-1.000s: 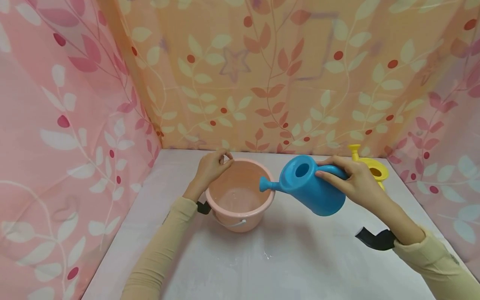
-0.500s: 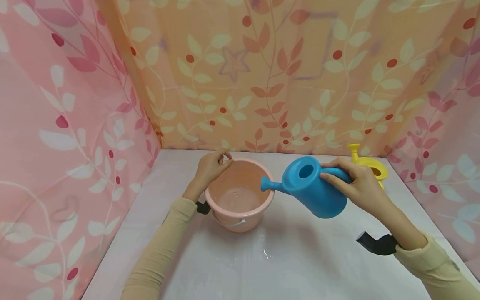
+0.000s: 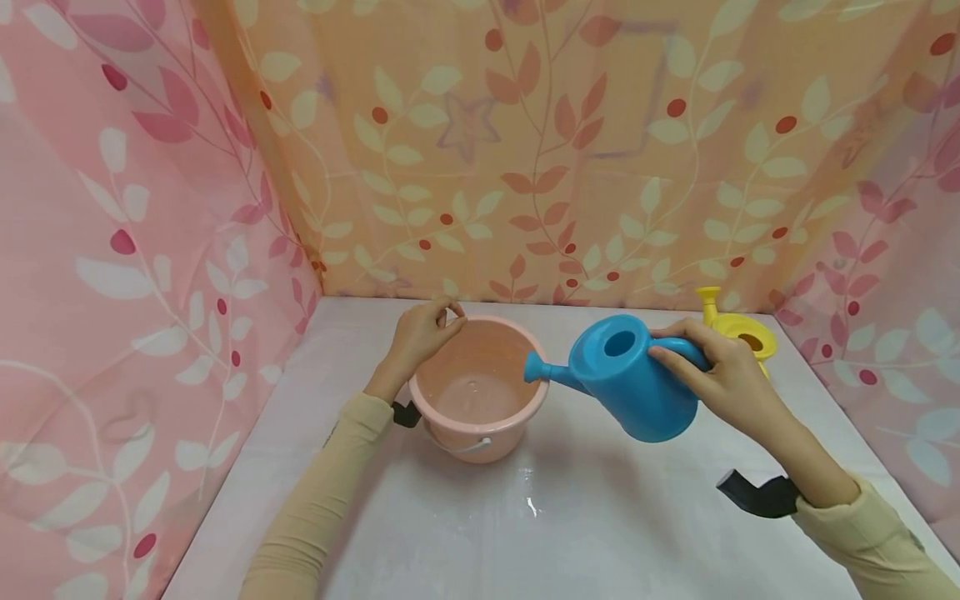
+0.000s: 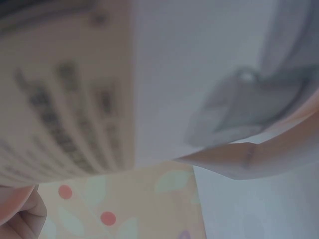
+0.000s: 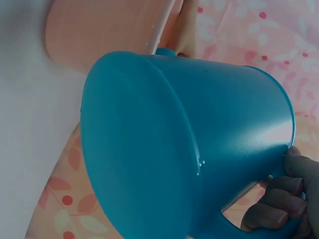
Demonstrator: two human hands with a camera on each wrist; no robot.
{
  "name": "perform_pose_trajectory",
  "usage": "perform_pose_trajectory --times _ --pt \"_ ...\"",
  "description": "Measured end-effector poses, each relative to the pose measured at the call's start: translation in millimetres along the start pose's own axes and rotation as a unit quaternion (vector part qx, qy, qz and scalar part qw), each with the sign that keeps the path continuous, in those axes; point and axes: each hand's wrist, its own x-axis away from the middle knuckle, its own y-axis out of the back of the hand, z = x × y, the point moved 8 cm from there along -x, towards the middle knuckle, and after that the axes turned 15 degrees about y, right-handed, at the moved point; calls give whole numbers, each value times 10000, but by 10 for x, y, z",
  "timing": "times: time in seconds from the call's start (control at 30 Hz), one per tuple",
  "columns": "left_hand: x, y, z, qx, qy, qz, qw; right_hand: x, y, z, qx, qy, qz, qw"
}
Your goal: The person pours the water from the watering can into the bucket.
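A blue watering can (image 3: 637, 396) is gripped by its handle in my right hand (image 3: 723, 371). It hangs tilted above the table, its spout (image 3: 536, 367) at the right rim of a pink bucket (image 3: 480, 442). Its round base faces the camera in the right wrist view, with the fingers (image 5: 276, 206) curled through the handle. On the bucket's far left rim, my left hand (image 3: 422, 333) holds the edge; in the left wrist view, its bent fingers (image 4: 27, 219) show beside the rim. A little clear water seems to lie on the bucket's bottom.
A yellow watering can (image 3: 742, 333) stands at the back right, partly behind my right hand. Wet glints (image 3: 531, 504) lie on the white tabletop (image 3: 600, 533) in front of the bucket. Patterned cloth walls (image 3: 480, 150) border the table at the back and both sides.
The blue watering can and my right hand have shifted slightly right and down. Wet glints on the table have become more visible. My left hand and the bucket have stayed put.
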Motion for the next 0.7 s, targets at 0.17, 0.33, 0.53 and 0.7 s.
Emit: perform_pose_trajectory --times 0.17,0.33,0.53,0.7 --pt "0 -6 3 -1 32 44 10000 16 22 29 123 133 -118 9998" --pt "-1 4 -1 -8 54 37 10000 33 62 63 159 265 -267 9992" --pt "1 -1 9 -15 81 42 10000 85 87 46 190 274 -382 9987" --pt "3 -5 8 -13 119 90 9999 119 115 28 357 284 -449 9979"
